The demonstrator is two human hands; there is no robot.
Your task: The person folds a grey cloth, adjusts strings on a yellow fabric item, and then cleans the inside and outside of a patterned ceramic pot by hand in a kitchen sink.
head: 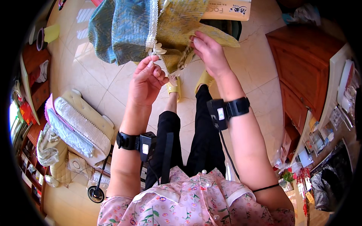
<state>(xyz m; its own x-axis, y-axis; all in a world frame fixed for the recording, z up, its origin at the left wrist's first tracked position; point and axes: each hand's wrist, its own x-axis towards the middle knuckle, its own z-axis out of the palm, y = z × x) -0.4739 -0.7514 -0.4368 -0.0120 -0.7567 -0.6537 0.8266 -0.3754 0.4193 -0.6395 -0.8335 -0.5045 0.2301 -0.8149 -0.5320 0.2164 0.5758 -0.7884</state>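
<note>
My left hand (148, 80) pinches a thin white cord (152, 58) between thumb and forefinger. Just above those fingertips is a white flower ornament (160, 49), at the lower end of a white braided trim (153, 25). This trim runs between a blue patterned cloth (124, 31) on the left and a yellow patterned cloth (178, 25) on the right. My right hand (210, 53) has its bent fingertips at the lower part of the yellow cloth; whether they grip it is unclear. A pale tassel-like trim (181, 66) dangles between my hands.
A tissue pack (229, 10) bearing writing lies behind the cloth, above a dark container (236, 29). A wooden cabinet (304, 65) stands right. At left is a cushioned seat (82, 124) with folded cloth. Black devices with cables (222, 113) are strapped to both forearms.
</note>
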